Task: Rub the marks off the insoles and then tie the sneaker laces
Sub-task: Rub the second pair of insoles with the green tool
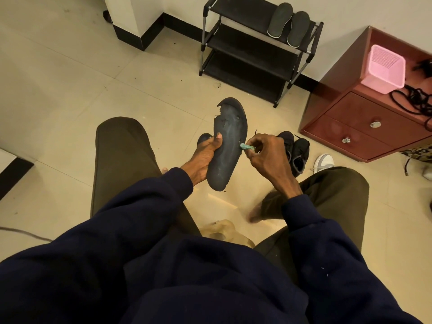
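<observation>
the step in hand looks like the rubbing: the person holds a dark, worn insole up over the floor between the knees, its torn toe end pointing far and its heel near. to do it well, the rubbing piece should work in short strokes across each pale mark while the other hand braces the insole from behind so it does not bend away. pressure near the ragged toe edge ought to be light, since that part seems likely to tear further.

the left hand grips the insole at its left edge, thumb laid across the top face and fingers curled beneath. the right hand has its fingertips closed narrowly, pinching a small teal piece whose tip touches the insole's right edge about midway along. whether it is an eraser or a wad of cloth cannot be told.

a pair of black sneakers sits on the floor just beyond the right hand, their laces looking loose, and two more insoles lean on the top of the shoe rack at the far wall
</observation>
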Tool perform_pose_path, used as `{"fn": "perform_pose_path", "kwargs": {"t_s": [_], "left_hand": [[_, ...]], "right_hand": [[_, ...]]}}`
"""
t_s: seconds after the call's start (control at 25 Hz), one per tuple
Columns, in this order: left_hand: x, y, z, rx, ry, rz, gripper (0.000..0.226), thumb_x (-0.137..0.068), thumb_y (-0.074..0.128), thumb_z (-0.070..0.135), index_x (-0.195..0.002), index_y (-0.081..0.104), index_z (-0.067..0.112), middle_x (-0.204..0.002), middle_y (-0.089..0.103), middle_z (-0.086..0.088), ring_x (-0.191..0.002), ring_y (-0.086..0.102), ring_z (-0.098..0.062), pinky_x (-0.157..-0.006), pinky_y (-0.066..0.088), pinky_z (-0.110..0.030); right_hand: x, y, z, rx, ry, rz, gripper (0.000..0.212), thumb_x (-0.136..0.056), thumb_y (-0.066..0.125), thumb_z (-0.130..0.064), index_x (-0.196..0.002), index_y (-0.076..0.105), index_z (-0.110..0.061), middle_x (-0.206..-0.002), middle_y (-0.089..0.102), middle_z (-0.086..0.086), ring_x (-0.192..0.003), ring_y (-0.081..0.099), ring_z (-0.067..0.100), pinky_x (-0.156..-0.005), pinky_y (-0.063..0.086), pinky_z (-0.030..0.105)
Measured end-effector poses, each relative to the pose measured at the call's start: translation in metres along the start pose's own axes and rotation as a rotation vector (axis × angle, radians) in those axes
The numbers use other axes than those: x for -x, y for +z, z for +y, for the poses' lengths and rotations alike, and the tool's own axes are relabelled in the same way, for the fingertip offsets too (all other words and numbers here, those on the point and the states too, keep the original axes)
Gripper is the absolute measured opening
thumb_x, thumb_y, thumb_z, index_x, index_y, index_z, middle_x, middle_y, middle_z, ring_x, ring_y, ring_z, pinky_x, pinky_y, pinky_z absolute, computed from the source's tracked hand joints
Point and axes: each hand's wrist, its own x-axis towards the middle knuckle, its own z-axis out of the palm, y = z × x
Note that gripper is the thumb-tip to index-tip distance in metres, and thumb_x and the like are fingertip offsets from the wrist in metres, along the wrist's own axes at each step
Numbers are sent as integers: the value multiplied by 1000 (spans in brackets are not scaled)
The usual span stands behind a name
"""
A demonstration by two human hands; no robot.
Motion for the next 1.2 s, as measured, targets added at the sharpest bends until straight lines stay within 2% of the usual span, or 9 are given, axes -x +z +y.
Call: {"fn": "perform_pose_path", "kwargs": {"t_s": [0.08, 0.24, 0.44, 0.6, 0.76, 0.88, 0.96, 1.08, 1.2], "left_hand": [[0, 1, 0, 4, 6, 4, 52, -100, 63, 38, -140, 56, 5, -132, 65, -24, -115, 66, -40, -93, 59, -50], [-2, 0, 1, 70, 48, 88, 54, -97, 68, 30, -139, 53, -1, -132, 64, -25, -107, 68, -37, -83, 62, -46], [0, 3, 2, 134, 68, 96, 43, -98, 67, 19, -136, 58, 4, -129, 67, -20, -114, 67, -40, -85, 61, -50], [0, 6, 1, 164, 73, 100, 42, -99, 64, 20, -137, 57, 3, -130, 67, -21, -117, 66, -39, -90, 60, -49], [5, 12, -2, 184, 62, 40, 42, -103, 58, 21, -140, 55, 1, -133, 64, -22, -108, 69, -32, -89, 61, -42], [1, 7, -2, 216, 69, 56, 47, -99, 64, 22, -140, 54, 1, -137, 60, -27, -115, 65, -41, -94, 58, -54], [2, 7, 1, 277, 40, 53, 46, -99, 64, 22, -139, 54, 3, -136, 60, -29, -115, 63, -50, -88, 58, -59], [5, 9, 5, 270, 48, 74, 45, -102, 59, 19, -141, 52, -1, -137, 60, -26, -105, 69, -38, -74, 63, -43], [8, 10, 3, 232, 68, 53, 39, -104, 56, 18, -138, 55, -1, -128, 67, -21, -100, 73, -28, -77, 62, -37]], "right_hand": [[1, -5, -2, -81, 20, -41, 3, -84, 78, -11, -83, 77, -14, -72, 71, -4, -63, 65, 12, -60, 58, 34], [8, -13, -12, -242, 8, -443, 3, -84, 82, -9, -85, 79, -10, -71, 75, -3, -60, 69, 9, -57, 57, 23], [4, -1, -4, -129, -19, -108, 3, -85, 80, -15, -85, 78, -12, -75, 73, -3, -64, 68, 14, -62, 59, 38], [7, 12, -13, 14, -180, -110, 8, -83, 75, -10, -91, 76, -13, -87, 69, 0, -75, 61, 15, -67, 55, 36], [11, 25, -27, 111, -223, -102, 12, -83, 73, -9, -95, 74, -12, -92, 69, 7, -79, 64, 23, -68, 54, 34], [14, 25, -30, 82, -238, -401, 11, -81, 76, -9, -90, 76, -15, -85, 72, 1, -72, 67, 18, -65, 59, 37], [18, 26, -29, 85, -230, -549, 8, -81, 78, -12, -87, 77, -17, -80, 72, -1, -67, 67, 15, -64, 60, 37], [12, 29, -21, 148, -211, -272, 10, -79, 72, -10, -87, 75, -16, -83, 69, 2, -69, 63, 19, -63, 58, 41], [6, 24, -16, 157, -178, -100, 13, -81, 71, -7, -92, 74, -12, -92, 68, 6, -77, 62, 24, -66, 55, 40]]}}
